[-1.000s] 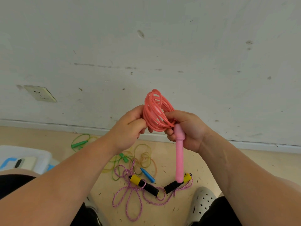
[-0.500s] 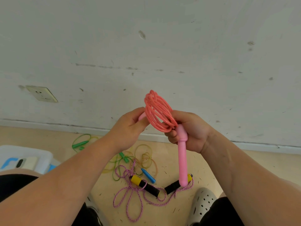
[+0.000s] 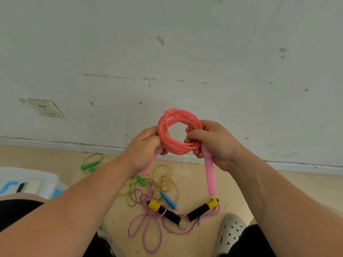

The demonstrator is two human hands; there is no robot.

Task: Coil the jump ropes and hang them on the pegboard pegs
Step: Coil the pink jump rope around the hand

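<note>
A pale, whitish wall [image 3: 185,52] fills the upper part of the view. Its paint is scuffed and pitted with small dark marks, and a broken horizontal streak runs across the middle. A yellowed socket [image 3: 46,107] sits low on the left, a little above the pale baseboard [image 3: 297,166] that runs along the wall's foot. Below lies a light tan floor [image 3: 37,156], sprinkled with tiny dark specks. A white plastic box [image 3: 27,173] stands at the left edge. The light is soft and even.

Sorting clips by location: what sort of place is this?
Probably a plain indoor room: a scuffed white wall with a wall socket, a beige floor, and a purple jump rope lying loose on it.
</note>
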